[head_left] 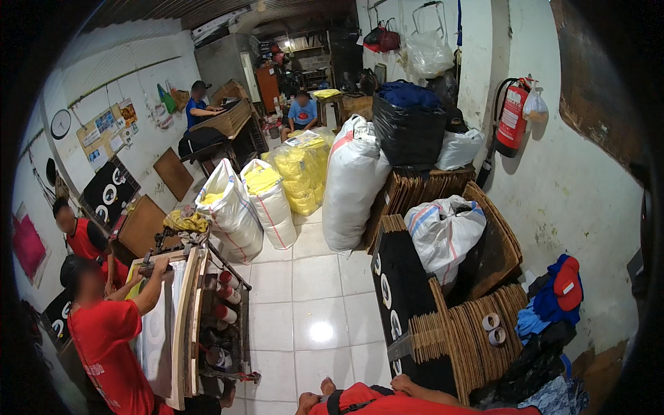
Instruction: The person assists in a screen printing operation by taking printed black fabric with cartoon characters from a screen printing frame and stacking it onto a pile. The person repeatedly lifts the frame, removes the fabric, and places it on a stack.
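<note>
At the lower edge my right hand (402,383) hangs low with its fingers curled, beside the near end of black cloth panels (408,290) with round white prints. Whether it touches them or holds anything is hidden. My left hand (308,402) shows only in small part at the bottom, left of my red shirt (387,404); its fingers are not clear. Close to my right arm stands a long row of brown boards (484,332) on edge, with two tape rolls (494,329) on top.
To the left, a person in red (111,332) grips a frame on a printing rack (228,332) holding bottles. Ahead are white sacks (356,183) and yellow bundles (297,169). A fire extinguisher (510,119) hangs on the right wall; clothes (553,297) lie below. Tiled floor (318,321) runs between.
</note>
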A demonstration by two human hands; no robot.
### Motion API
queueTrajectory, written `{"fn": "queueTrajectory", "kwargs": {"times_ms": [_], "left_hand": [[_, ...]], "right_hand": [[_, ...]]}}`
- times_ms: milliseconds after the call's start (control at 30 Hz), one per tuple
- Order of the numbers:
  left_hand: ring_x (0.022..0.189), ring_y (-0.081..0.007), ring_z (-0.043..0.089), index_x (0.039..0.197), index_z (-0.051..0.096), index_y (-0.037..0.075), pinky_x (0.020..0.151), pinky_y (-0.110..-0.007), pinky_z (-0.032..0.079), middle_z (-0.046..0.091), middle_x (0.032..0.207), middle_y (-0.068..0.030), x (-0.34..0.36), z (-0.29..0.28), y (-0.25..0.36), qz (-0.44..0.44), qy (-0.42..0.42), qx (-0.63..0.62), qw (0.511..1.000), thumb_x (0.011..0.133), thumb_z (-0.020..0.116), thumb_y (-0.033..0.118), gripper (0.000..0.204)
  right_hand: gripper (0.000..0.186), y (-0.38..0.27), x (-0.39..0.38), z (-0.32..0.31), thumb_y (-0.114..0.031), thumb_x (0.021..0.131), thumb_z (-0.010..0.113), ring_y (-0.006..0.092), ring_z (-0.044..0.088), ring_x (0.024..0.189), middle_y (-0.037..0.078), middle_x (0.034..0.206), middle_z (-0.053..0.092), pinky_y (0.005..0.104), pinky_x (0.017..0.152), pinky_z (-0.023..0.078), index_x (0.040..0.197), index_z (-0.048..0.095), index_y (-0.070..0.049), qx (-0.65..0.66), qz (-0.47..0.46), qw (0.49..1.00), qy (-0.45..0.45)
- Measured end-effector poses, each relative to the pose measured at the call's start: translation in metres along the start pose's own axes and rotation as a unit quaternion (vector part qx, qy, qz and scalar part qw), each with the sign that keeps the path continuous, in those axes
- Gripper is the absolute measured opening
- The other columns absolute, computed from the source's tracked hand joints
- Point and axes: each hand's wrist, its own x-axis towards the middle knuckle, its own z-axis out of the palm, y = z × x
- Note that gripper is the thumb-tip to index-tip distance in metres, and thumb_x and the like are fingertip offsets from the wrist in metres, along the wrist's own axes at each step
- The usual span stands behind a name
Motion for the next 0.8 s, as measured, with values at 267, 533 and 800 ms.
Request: {"fn": "queueTrajectory", "kwargs": {"times_ms": [267, 533, 800], "left_hand": [[0.067, -0.0168, 0.062, 0.079, 0.066, -0.002, 0.062, -0.029, 0.049, 0.066, 0.075, -0.0099, 0.002, 0.004, 0.000, -0.030, -0.012, -0.013, 0.999, 0.067, 0.071, 0.030, 0.035], [0.071, -0.0211, 0.063, 0.081, 0.068, 0.002, 0.066, -0.032, 0.049, 0.066, 0.079, -0.0131, -0.011, 0.000, 0.010, 0.011, -0.001, 0.029, 1.000, 0.067, 0.066, 0.037, 0.037], [0.090, -0.0335, 0.060, 0.085, 0.066, -0.001, 0.079, -0.039, 0.046, 0.062, 0.091, -0.0235, -0.010, 0.001, 0.004, 0.014, 0.002, 0.040, 0.999, 0.065, 0.061, 0.037, 0.044]], "right_hand": [[0.028, 0.001, 0.001, -0.001, -0.026, 0.075, 0.055, 0.0212, 0.062, 0.086, 0.009, 0.095, 0.065, 0.0319, 0.075, 0.048, 0.094, 0.066, -0.009, -0.026, -0.023, 0.999, 0.005], [0.023, 0.013, 0.015, 0.007, -0.024, 0.075, 0.055, 0.0190, 0.063, 0.078, 0.008, 0.087, 0.066, 0.0300, 0.073, 0.049, 0.087, 0.068, -0.009, -0.069, -0.086, 0.994, 0.027], [0.022, 0.002, 0.000, -0.007, -0.020, 0.077, 0.052, 0.0176, 0.063, 0.076, 0.008, 0.083, 0.067, 0.0281, 0.069, 0.050, 0.087, 0.069, -0.011, 0.101, -0.022, 0.994, -0.018]]}}
